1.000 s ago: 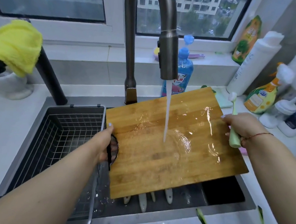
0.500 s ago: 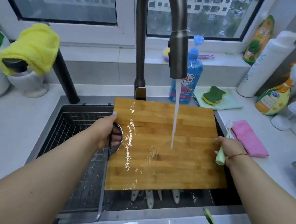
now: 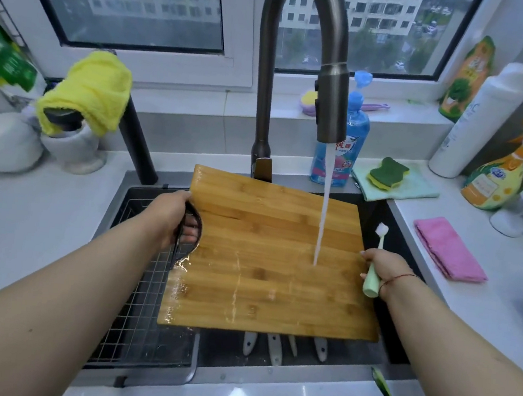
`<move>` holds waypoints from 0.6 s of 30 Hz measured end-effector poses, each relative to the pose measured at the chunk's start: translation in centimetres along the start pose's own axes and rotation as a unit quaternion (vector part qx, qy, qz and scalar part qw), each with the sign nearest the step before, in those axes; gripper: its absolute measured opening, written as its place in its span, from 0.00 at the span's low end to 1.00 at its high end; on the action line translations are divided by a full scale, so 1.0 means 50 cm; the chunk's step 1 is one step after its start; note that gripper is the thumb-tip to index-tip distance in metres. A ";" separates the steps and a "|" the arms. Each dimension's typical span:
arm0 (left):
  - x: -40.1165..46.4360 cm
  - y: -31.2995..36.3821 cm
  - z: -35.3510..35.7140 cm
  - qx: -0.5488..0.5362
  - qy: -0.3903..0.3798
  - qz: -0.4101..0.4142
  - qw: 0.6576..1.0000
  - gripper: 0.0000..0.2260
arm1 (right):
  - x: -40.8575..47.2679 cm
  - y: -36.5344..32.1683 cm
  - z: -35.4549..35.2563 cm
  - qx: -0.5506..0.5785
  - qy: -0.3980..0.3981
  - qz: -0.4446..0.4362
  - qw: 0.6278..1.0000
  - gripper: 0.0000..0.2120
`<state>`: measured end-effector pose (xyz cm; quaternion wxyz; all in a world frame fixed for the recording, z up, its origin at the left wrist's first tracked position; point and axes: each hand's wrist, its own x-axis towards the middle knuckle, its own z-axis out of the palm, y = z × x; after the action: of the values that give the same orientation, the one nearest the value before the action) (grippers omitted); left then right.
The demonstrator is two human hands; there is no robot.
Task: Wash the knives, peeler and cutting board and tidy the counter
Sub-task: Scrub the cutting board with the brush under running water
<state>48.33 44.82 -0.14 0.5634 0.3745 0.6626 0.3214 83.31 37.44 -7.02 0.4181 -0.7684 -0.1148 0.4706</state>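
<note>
Cutting board (image 3: 266, 263) spans both hands — left hand (image 3: 171, 217) grips its nine-o'clock handle hole, right hand (image 3: 382, 268) steadies three o'clock while clutching a brush (image 3: 373, 274).

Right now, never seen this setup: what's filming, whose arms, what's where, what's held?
There is no machine. A person wears one wide-angle camera on the head, looking down at their own bare arms over a kitchen sink.

The left hand grips the bamboo cutting board by its handle hole. The right hand holds the opposite edge and also grips a small green brush. Water from the faucet falls on the board.

Pale knife handles show in the sink below the board. A sponge and a pink cloth lie on the counter to the right.
</note>
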 end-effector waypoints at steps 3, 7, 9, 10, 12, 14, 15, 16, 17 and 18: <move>-0.009 0.004 -0.027 -0.018 0.018 0.011 1.000 0.15 | -0.019 0.002 0.028 -0.003 -0.014 0.002 1.000 0.20; -0.009 0.003 -0.076 -0.044 0.038 0.014 0.998 0.11 | -0.044 0.003 0.070 -0.009 -0.035 0.001 0.999 0.18; -0.011 0.002 -0.097 -0.052 0.047 0.028 0.997 0.09 | -0.056 0.002 0.091 -0.017 -0.040 -0.003 0.999 0.16; -0.015 0.002 -0.107 -0.057 0.051 0.035 0.996 0.09 | -0.064 0.002 0.103 -0.022 -0.044 -0.006 0.999 0.14; -0.022 0.002 -0.128 -0.067 0.062 0.040 0.995 0.10 | -0.081 0.003 0.126 -0.037 -0.049 -0.011 0.998 0.10; -0.027 0.003 -0.155 -0.073 0.077 0.035 0.994 0.12 | -0.097 0.005 0.154 -0.055 -0.056 -0.014 0.997 0.11; -0.030 0.004 -0.171 -0.079 0.083 0.032 0.993 0.12 | -0.107 0.006 0.168 -0.058 -0.062 -0.014 0.996 0.11; -0.033 0.004 -0.189 -0.081 0.091 0.030 0.992 0.11 | -0.116 0.008 0.184 -0.059 -0.067 -0.013 0.996 0.09; -0.035 0.005 -0.206 -0.080 0.102 0.032 0.991 0.11 | -0.127 0.008 0.198 -0.060 -0.071 -0.011 0.996 0.07; -0.036 0.007 -0.226 -0.077 0.116 0.038 0.990 0.09 | -0.138 0.007 0.213 -0.065 -0.073 -0.009 0.995 0.04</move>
<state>37.37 43.40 2.85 0.4976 0.3151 0.6820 0.4335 70.83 38.97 -5.18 0.3622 -0.7566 -0.1822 0.5130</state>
